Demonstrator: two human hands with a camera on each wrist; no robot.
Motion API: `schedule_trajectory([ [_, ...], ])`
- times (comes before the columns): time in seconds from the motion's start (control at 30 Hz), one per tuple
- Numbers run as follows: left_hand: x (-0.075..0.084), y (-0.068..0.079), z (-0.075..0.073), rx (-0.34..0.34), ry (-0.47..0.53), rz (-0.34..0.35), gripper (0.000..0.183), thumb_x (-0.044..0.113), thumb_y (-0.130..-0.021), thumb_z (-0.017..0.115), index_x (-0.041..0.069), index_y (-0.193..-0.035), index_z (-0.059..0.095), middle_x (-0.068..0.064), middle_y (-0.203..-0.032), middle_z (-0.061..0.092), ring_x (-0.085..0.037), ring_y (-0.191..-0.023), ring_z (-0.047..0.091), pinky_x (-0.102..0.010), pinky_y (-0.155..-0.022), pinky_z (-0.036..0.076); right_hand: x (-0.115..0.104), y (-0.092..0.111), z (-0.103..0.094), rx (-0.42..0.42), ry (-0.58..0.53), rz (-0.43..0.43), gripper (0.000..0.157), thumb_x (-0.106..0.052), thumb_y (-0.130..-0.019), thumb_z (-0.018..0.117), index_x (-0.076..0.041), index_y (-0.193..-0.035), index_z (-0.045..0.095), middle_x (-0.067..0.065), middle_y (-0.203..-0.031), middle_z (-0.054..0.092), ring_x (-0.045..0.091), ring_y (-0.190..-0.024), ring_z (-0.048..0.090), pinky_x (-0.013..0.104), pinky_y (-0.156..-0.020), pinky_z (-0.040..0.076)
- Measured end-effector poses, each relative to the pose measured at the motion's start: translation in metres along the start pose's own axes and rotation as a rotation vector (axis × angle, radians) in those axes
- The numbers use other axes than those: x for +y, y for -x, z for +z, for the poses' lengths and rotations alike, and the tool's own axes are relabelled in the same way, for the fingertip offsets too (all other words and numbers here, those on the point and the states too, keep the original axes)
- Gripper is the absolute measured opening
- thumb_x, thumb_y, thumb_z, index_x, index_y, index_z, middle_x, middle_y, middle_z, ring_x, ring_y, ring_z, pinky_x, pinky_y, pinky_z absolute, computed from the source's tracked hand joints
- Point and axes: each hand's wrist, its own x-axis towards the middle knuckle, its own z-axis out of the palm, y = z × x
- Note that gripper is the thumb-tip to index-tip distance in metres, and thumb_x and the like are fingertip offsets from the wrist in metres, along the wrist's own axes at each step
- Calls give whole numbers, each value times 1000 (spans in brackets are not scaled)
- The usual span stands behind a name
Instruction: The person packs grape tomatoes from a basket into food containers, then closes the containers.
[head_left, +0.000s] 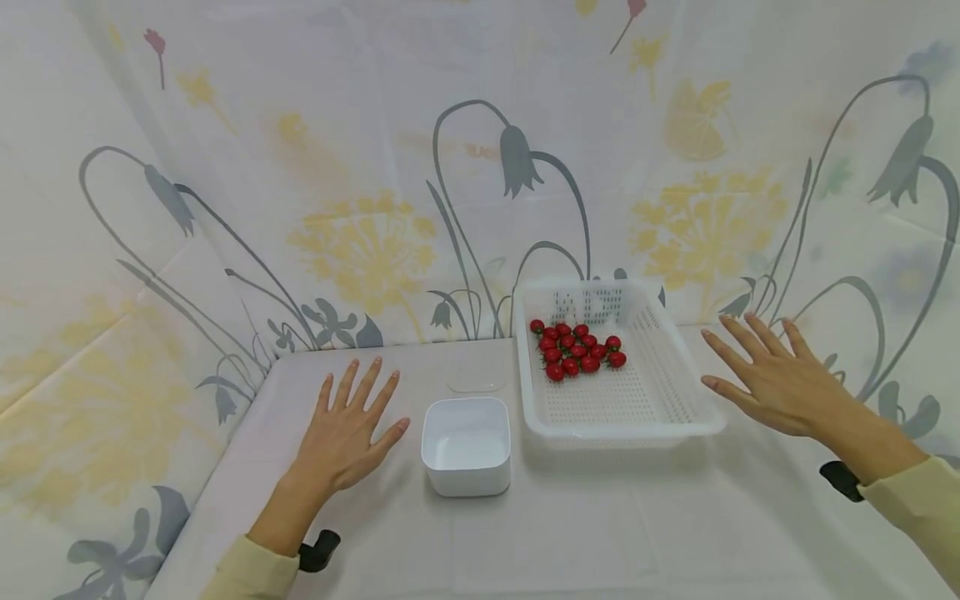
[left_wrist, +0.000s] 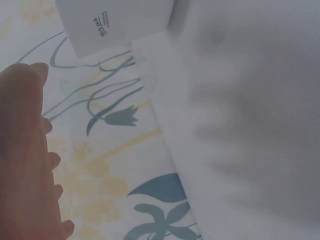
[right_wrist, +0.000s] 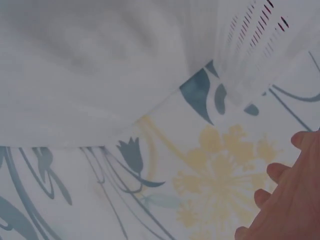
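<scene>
My left hand (head_left: 347, 429) is held with its fingers spread, to the left of a small white square container (head_left: 467, 479), and holds nothing. My right hand (head_left: 783, 382) also has straight, spread fingers and nothing in it; it is just right of a white perforated basket (head_left: 622, 431). Several red cherry tomatoes (head_left: 577, 352) lie in the basket's left part. Dark print shows on the side of the white container (left_wrist: 112, 22) in the left wrist view. Through slots in the basket wall (right_wrist: 240, 60), bits of red appear in the right wrist view.
A white cloth covers the table (head_left: 480, 550). Behind it and at both sides hangs a white curtain (head_left: 300, 167) printed with grey and yellow flowers. A thin clear curved edge (head_left: 476, 390) lies just behind the small container. Dark bands sit near both sleeves.
</scene>
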Motion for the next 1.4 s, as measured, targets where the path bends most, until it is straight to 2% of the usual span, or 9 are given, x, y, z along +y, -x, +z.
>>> schedule_trajectory([
  [0.53, 10, -5, -1, 29, 14, 33, 72, 58, -103, 44, 21, -163, 28, -10, -170, 18, -41, -155, 14, -65, -123, 12, -21, -12, -2, -1, -64, -37, 75, -52, -104, 51, -11, -162, 27, 23, -165, 24, 48, -151, 15, 61, -122, -16],
  [0.77, 16, -7, 3, 64, 118, 59, 66, 48, -105, 50, 16, -161, 34, -14, -167, 28, -43, -151, 25, -66, -120, 25, -35, -22, -6, -58, -143, -33, 73, -51, -104, 51, -10, -161, 30, 23, -165, 23, 49, -150, 16, 66, -122, -10],
  [0.9, 19, -9, 4, 74, 164, 72, 63, 44, -106, 51, 15, -160, 35, -14, -165, 31, -43, -150, 28, -65, -119, 28, -40, -27, -7, -99, -163, -21, 74, -52, -104, 51, -10, -161, 29, 24, -165, 22, 49, -150, 14, 69, -121, -6],
  [1.17, 25, -9, 5, 76, 247, 75, 60, 39, -107, 51, 13, -159, 37, -15, -164, 33, -42, -149, 31, -64, -118, 31, -47, -36, -6, -85, -190, -46, 72, -50, -104, 52, -10, -160, 31, 24, -164, 24, 50, -150, 16, 71, -121, 3],
  [1.4, 32, -8, 13, 27, 416, 37, 56, 39, -109, 48, 13, -158, 40, -14, -160, 38, -39, -145, 37, -64, -113, 38, -52, -45, -8, -78, -205, -84, 73, -48, -103, 56, -8, -159, 33, 25, -161, 30, 49, -147, 25, 71, -118, 16],
])
